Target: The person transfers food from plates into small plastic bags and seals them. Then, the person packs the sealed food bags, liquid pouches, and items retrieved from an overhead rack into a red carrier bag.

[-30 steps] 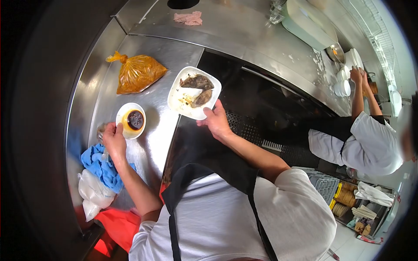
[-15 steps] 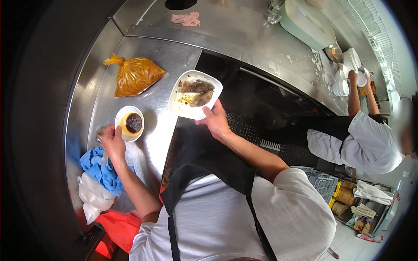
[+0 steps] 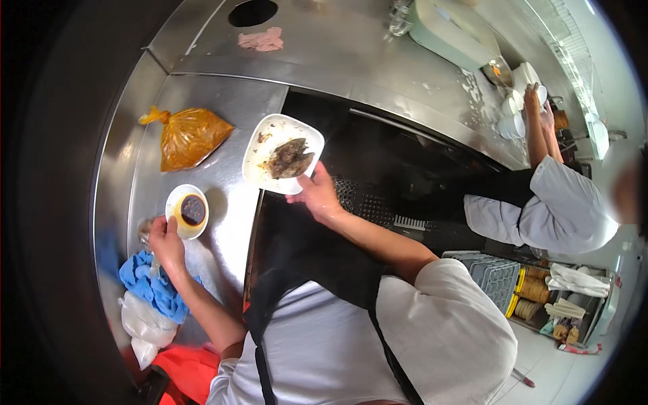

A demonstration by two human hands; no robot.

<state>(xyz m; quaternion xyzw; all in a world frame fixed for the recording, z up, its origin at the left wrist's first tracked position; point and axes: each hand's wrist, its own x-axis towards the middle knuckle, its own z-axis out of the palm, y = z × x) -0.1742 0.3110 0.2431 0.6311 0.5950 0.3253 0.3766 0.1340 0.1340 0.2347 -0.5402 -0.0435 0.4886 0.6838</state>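
Note:
My right hand [image 3: 317,194] grips the lower right edge of a squarish white dish [image 3: 256,162], thumb on the rim. Dark food [image 3: 290,158] lies in the dish, with brown bits and stains around it. My left hand [image 3: 165,243] pinches the lower left rim of a small white bowl [image 3: 198,229] holding dark sauce [image 3: 193,210]. The bowl is over the steel counter [image 3: 226,229]. Behind it, a tied clear bag of orange-brown contents [image 3: 192,138] sits on the counter. A blue cloth [image 3: 152,287] lies just below my left hand.
A white plastic bag [image 3: 145,324] and red material [image 3: 189,371] are near my left arm. A pink cloth [image 3: 261,40] lies on the back counter near a round hole [image 3: 253,12]. A co-worker [image 3: 567,202] at right handles white dishes beside a pale green tub [image 3: 452,34].
The view has shifted, so most things appear further left and lower. The dark food in the dish has slid together toward my right hand. Both hands keep their holds.

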